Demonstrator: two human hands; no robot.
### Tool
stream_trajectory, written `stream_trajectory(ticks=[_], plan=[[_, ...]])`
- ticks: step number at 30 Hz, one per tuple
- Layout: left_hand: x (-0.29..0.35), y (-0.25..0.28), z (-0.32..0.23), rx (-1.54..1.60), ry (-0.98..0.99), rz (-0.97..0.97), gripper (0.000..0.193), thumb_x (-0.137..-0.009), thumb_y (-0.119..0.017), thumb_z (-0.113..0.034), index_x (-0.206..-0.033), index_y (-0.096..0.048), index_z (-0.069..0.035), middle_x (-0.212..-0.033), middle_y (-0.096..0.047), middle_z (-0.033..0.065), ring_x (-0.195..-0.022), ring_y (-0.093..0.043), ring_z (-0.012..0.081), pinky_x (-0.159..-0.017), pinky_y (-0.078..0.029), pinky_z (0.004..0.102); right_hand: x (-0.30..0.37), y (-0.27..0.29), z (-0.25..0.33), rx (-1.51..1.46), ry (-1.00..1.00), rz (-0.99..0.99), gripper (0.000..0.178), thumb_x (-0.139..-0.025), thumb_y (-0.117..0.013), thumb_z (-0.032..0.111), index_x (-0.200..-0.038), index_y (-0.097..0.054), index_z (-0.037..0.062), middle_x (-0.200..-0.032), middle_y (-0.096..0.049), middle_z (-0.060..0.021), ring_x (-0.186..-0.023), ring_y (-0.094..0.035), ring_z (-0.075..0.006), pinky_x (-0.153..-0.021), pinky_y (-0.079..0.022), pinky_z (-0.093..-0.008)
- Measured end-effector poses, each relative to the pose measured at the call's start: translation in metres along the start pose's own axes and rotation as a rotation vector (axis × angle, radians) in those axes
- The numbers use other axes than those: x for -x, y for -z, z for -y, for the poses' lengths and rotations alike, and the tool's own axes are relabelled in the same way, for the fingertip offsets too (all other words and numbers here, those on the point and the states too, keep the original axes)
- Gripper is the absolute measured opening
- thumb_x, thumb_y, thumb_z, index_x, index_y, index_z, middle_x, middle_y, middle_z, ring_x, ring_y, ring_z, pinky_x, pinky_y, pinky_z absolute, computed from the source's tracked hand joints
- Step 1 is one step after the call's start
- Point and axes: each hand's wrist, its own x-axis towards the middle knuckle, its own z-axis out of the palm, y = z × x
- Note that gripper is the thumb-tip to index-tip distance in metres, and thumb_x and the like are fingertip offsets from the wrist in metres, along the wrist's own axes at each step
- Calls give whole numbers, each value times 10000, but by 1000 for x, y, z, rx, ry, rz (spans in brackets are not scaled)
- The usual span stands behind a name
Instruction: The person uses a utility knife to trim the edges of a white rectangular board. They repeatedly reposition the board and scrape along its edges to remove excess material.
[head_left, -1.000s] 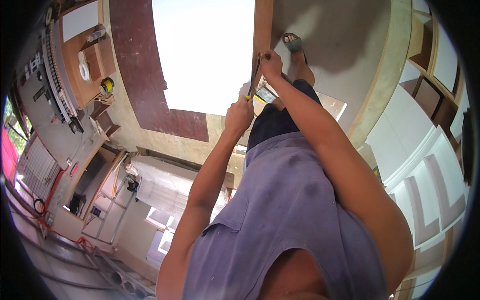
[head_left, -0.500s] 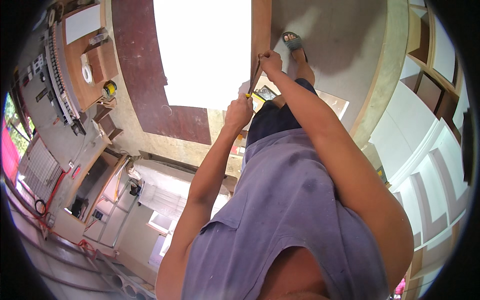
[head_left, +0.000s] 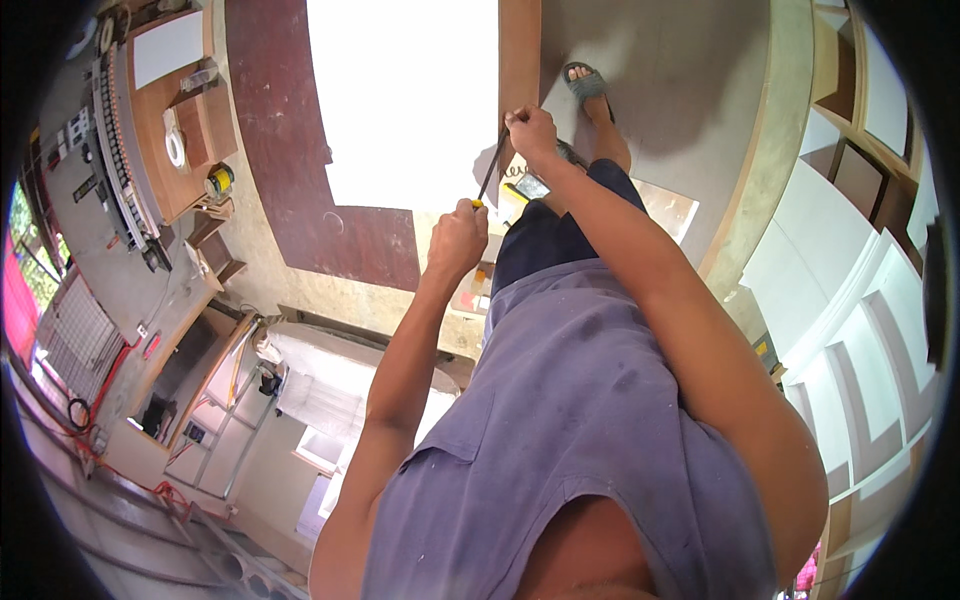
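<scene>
My left hand (head_left: 459, 240) is closed round the yellow handle of a long, thin, dark tool that looks like a file (head_left: 492, 172). My right hand (head_left: 532, 133) pinches its far end, so the tool slants between both hands. It runs along the near right corner of a large white panel (head_left: 405, 105); whether it touches the panel's edge I cannot tell. Beside the panel's right edge lies a brown wooden strip (head_left: 519, 50), with my right fingers over its near end.
Under the white panel is a dark red board (head_left: 270, 130). To the left, a wooden box (head_left: 150, 90) carries a white roll of tape (head_left: 175, 145), with a yellow tape measure (head_left: 218, 180) nearby. White cabinet panels (head_left: 830, 270) stand at the right. My sandalled foot (head_left: 588, 85) is ahead.
My left hand has moved left and back toward me with the tool's handle. My right hand has shifted slightly left, still on the far end.
</scene>
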Motion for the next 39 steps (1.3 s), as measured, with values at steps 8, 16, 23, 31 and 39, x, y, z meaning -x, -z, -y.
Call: stream_trajectory(ticks=[8,16,23,31,39], plan=[[-18,-22,-1,-23,-16,-19,324,-963,-492,-276,-965,-571,38,-823,-648,326,-806,-643,493,-734,-512,555,-8,-2,-7,1,-62,-13,219,-818,-720,240,-822,-678,25,-808,-697,-132,-778,-677,-273,-725,-508,-383],[-15,-36,5,-83,2,5,340,-956,-501,-284,-940,-575,48,-816,-651,317,-785,-645,491,-738,-510,559,-6,-16,-40,94,-103,-43,190,-824,-684,219,-845,-697,31,-846,-710,-140,-810,-682,-287,-745,-510,-389],[-9,-68,19,-91,57,30,389,-954,-457,-292,-954,-613,64,-884,-663,320,-846,-655,488,-792,-525,534,7,-45,-101,193,-70,56,338,-892,-612,361,-896,-710,37,-869,-711,-173,-882,-682,-336,-793,-509,-420],[-35,-38,-39,21,-204,415,417,-923,-502,-290,-809,-625,92,-697,-658,245,-651,-696,342,-628,-549,443,-26,141,-97,231,70,178,526,-935,-531,467,-790,-671,-18,-753,-686,-134,-731,-672,-256,-692,-489,-386],[-83,39,-158,577,-167,200,223,-900,-590,-223,-948,-567,-7,-730,-586,74,-592,-598,157,-519,-490,328,-100,426,-120,553,243,-58,343,-829,-591,333,-772,-668,3,-765,-681,-160,-731,-667,-311,-681,-508,-423]])
